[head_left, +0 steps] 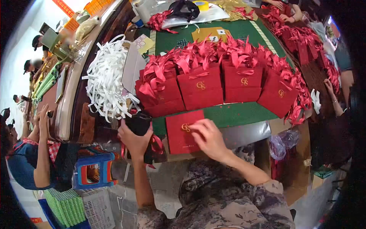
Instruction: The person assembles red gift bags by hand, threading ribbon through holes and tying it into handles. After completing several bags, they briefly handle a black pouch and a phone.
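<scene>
A flat red paper gift bag [176, 133] with a gold logo lies at the table's near edge. Over its right half is my right hand [211, 139], fingers bent and apart, the fingertips at the logo; nothing shows between them. To the left, my left hand [134, 142] has its thumb and fingers on either side of a soft-looking black pouch [139, 123], whose exact kind I cannot make out. Red ribbon [156, 144] hangs beside that hand. Behind, several red gift bags [201, 86] with ribbon bows stand in a row.
White ribbon strips [108, 78] are heaped by a white box [133, 68] at the left. A blue and red stool [94, 170] stands below. Another person's hands [284, 11] are among red ribbons at the far right; a person's arm [42, 152] shows at left.
</scene>
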Available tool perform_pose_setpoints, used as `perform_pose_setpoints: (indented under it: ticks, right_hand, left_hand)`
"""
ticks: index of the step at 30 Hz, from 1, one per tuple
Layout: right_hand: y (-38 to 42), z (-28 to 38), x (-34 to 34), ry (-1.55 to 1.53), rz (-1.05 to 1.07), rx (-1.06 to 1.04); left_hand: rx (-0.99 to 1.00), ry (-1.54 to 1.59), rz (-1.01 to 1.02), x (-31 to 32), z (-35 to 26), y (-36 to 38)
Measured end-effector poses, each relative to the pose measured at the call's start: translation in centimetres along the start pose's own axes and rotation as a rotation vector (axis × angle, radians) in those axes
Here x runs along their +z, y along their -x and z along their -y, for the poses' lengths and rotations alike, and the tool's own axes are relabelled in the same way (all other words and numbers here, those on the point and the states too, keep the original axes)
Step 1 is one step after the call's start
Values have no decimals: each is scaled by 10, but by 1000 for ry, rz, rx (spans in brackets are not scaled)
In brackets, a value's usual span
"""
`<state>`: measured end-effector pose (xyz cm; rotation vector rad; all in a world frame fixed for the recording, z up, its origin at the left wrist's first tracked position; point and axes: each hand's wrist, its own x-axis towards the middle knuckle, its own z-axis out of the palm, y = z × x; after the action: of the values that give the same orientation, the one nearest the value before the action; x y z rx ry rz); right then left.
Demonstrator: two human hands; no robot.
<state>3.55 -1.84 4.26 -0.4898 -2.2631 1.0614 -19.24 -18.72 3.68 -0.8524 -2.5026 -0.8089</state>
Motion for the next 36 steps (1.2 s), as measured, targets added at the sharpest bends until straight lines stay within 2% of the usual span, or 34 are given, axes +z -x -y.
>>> perform_pose_setpoints:
  ticks: [4, 8, 10, 12, 16, 19, 21, 24, 26, 28, 29, 32, 34, 36]
  right_hand:
    - [42, -16, -32, 129, -4, 3]
    - [66, -20, -38, 157, 10, 29]
    - [70, -20, -37, 163, -42, 27]
    - [66, -17, -37, 172, -19, 19]
    - [56, -19, -26, 258, 44, -79]
    - [54, -30, -20, 306, 124, -190]
    - [58, -33, -22, 310, 133, -194]
    - [53, -26, -26, 277, 127, -169]
    - [43, -17, -25, 231, 109, -145]
    - [17, -8, -19, 131, 38, -154]
    - [-2, 3, -16, 116, -12, -245]
    - [-62, 24, 14, 18, -7, -385]
    - [-97, 32, 42, 7, 40, -413]
    - [-122, 32, 73, -6, 90, -437]
  left_hand:
    - [-85, -85, 78, 9, -6, -2]
    - [-37, -129, 48, 7, -5, 5]
    - [52, -131, 17, -9, -14, 10]
    - [44, -139, 37, -12, -5, 25]
    - [33, -66, 9, 1, 17, 35]
    - [-78, -55, -88, 4, 22, 33]
    - [-171, -8, -64, 2, 20, 28]
    - [-143, -139, 33, -7, 10, 25]
    - [-168, -104, 82, -4, 34, 17]
    - [-332, 293, 56, 21, 75, 1]
    - [-374, 414, 134, 29, 94, -12]
    - [-312, 285, 196, 29, 97, -23]
    - [-268, 399, 113, 28, 90, -20]
    - [-352, 648, 246, 12, 74, -17]
